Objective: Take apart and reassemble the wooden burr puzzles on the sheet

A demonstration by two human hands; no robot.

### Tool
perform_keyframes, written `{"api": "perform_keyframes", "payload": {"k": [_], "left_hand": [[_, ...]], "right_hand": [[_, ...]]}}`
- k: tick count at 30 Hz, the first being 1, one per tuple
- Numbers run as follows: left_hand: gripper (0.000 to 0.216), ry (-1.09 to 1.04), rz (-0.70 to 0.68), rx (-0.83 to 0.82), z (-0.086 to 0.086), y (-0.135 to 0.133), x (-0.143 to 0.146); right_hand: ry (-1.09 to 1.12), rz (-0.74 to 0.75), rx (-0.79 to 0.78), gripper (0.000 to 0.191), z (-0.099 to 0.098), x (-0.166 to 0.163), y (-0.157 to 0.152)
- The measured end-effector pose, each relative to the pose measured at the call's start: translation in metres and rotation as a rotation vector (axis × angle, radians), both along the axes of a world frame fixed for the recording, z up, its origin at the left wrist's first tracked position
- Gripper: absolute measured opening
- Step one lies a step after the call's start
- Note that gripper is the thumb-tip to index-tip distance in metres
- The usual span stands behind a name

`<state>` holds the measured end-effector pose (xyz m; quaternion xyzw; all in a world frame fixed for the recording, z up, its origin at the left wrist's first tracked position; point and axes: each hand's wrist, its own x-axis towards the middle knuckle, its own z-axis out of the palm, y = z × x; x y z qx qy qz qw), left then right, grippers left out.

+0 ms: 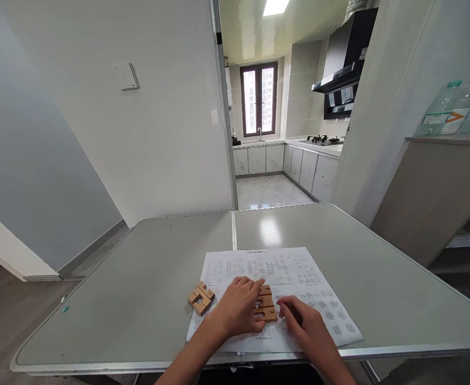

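Several light-brown wooden puzzle pieces (268, 314) with cut-out slots lie stacked in rows on a printed paper sheet (235, 342). The lower one bears a dark mark like a 2. My left hand (238, 303) reaches over their left side, thumb at the near edge and fingers at the far edge, holding them between. Part of the pieces is hidden under it. Just right of them is my right hand (303, 320), its fingers curled together close to the pieces' right end; whatever is between the fingertips, if anything, is hidden.
More wooden pieces, a notched group (201, 298), sit at the sheet's left edge. The grey folding table (110, 299) has a metal rim and a centre seam. Beyond it a doorway opens to a kitchen. Water bottles (439, 115) stand on a ledge at the right.
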<state>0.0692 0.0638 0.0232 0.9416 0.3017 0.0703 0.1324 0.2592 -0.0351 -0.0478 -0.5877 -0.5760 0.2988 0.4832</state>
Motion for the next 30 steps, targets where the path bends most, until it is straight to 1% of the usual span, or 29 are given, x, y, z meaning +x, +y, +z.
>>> {"api": "perform_keyframes", "payload": {"k": [2,5,6,8,10,13,17,21,23,25,27,28,30], "left_hand": [[0.072,-0.083,0.051,-0.035,-0.001,-0.001,-0.005],[0.042,-0.180,0.222,-0.023,-0.011,0.001,-0.013],[0.035,-0.193,0.274,-0.014,-0.016,0.003,-0.014],[0.029,-0.208,0.322,-0.005,-0.027,0.006,-0.016],[0.026,-0.220,0.321,-0.006,-0.035,0.009,-0.017],[0.021,-0.231,0.309,-0.027,-0.040,0.011,-0.018],[0.016,-0.230,0.295,-0.068,-0.039,0.012,-0.018],[0.011,-0.239,0.263,-0.075,-0.038,0.010,-0.017],[0.010,-0.273,0.278,-0.078,-0.036,0.007,-0.019],[0.011,-0.342,0.323,-0.099,-0.032,0.000,-0.024],[0.015,-0.446,0.374,-0.166,-0.026,-0.011,-0.031],[0.019,-0.501,0.388,-0.230,-0.024,-0.018,-0.035],[0.025,-0.590,0.362,-0.406,-0.020,-0.033,-0.044]], "right_hand": [[-0.004,-0.003,-0.002,0.039,-0.001,0.000,0.000],[-0.040,-0.007,0.005,0.035,0.000,-0.002,-0.001],[-0.063,-0.003,0.011,0.032,0.000,-0.002,-0.002],[-0.113,0.027,0.030,0.027,0.000,-0.004,-0.001],[-0.163,0.069,0.052,0.023,-0.001,-0.005,-0.001],[-0.242,0.099,0.064,0.020,-0.003,-0.006,0.000],[-0.312,0.121,0.040,0.020,-0.005,-0.006,0.001],[-0.315,0.203,-0.019,0.017,-0.003,-0.004,0.000],[-0.296,0.238,-0.041,0.016,0.001,-0.003,0.000],[-0.271,0.256,-0.062,0.014,0.005,-0.003,-0.001],[-0.233,0.267,-0.069,0.013,0.008,-0.002,-0.002],[-0.212,0.275,-0.067,0.012,0.009,-0.001,-0.002],[-0.181,0.294,-0.060,0.010,0.009,0.000,-0.003]]}}
